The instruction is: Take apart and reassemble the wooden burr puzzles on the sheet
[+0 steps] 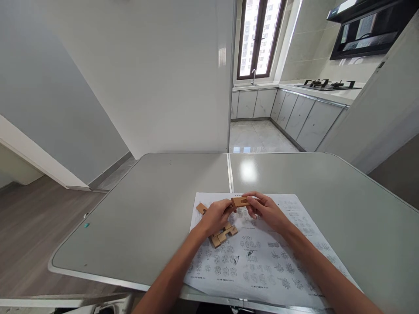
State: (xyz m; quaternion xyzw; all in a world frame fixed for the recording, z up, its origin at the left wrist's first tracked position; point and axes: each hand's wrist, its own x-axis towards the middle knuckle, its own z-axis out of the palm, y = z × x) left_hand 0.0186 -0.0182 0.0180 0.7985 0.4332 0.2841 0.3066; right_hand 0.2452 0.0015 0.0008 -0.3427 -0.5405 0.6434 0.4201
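Between my two hands is a small notched wooden puzzle piece [240, 201], held up over a printed sheet. The fingers of my left hand [218, 213] close on its left end. My right hand [263, 207] pinches the right end between thumb and fingers. Several more notched wooden pieces [224, 234] lie on the sheet below my left hand, partly covered by it. Another wooden piece [201, 208] pokes out to the left of that hand. Line drawings of puzzle pieces and small print cover the paper sheet [262, 266].
A grey folding table [147, 218] with a metal centre seam [230, 174] carries the sheet. A small green bit [86, 225] sits near its left edge. Beyond the table stand a white wall panel [163, 87] and a kitchen with a stove [327, 85].
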